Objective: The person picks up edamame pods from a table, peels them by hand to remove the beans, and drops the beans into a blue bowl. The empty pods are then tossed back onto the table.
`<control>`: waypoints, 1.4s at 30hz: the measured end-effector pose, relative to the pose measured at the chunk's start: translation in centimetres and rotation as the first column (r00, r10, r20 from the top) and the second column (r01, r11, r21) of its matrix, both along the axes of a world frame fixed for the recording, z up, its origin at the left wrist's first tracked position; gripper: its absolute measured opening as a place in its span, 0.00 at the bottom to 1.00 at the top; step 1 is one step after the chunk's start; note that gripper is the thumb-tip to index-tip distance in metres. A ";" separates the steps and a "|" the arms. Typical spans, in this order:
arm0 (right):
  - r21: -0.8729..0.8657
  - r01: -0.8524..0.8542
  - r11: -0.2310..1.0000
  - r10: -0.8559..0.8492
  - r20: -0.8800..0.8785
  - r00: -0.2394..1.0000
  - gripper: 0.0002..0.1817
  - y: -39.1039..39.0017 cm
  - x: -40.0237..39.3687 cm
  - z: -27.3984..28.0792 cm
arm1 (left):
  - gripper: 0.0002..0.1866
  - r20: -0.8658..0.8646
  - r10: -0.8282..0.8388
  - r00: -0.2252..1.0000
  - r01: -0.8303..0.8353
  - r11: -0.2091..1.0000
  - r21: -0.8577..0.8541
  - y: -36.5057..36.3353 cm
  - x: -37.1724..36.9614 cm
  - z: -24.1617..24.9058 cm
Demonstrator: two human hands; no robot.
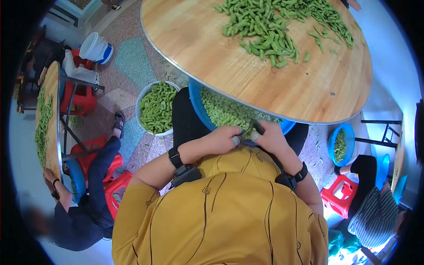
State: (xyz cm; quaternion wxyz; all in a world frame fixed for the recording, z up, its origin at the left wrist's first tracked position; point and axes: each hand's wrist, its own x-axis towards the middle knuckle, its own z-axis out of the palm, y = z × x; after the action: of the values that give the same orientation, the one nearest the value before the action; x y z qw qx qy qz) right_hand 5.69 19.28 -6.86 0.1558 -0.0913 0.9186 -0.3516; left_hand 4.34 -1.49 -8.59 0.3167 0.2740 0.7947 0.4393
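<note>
My left hand (223, 140) is closed, its fingertips pinched together; what it holds, if anything, is hidden. Beside it, my right hand (270, 137) is closed on a green pod (250, 134), with a small dark item by its thumb. Grey bands circle fingers on both hands. Both hands are over the near rim of a blue basin (195, 100) in my lap, which holds many pale green shelled beans (223, 109). The round wooden table (198, 53) overhangs the basin's far side and carries a heap of green pods (265, 31).
A white tub of pods (158, 108) stands left of my lap. Farther left are a white bucket (96, 47), red stools (81, 97) and people at another table (54, 115). At right are a blue basin (341, 143), a red stool (339, 196) and a seated person (375, 216).
</note>
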 end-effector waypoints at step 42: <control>-0.332 0.499 0.800 -0.597 -0.361 0.717 0.13 8.2 -2.4 6.7 | 0.14 -0.820 0.132 0.557 0.010 0.986 0.166 13.0 -6.1 6.9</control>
State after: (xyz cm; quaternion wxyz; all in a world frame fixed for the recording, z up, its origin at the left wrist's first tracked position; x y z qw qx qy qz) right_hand 3.30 27.48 -0.20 -0.1826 0.0919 0.8712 -0.4463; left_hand -1.78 11.49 -1.67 -0.1308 0.4435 0.8235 0.3286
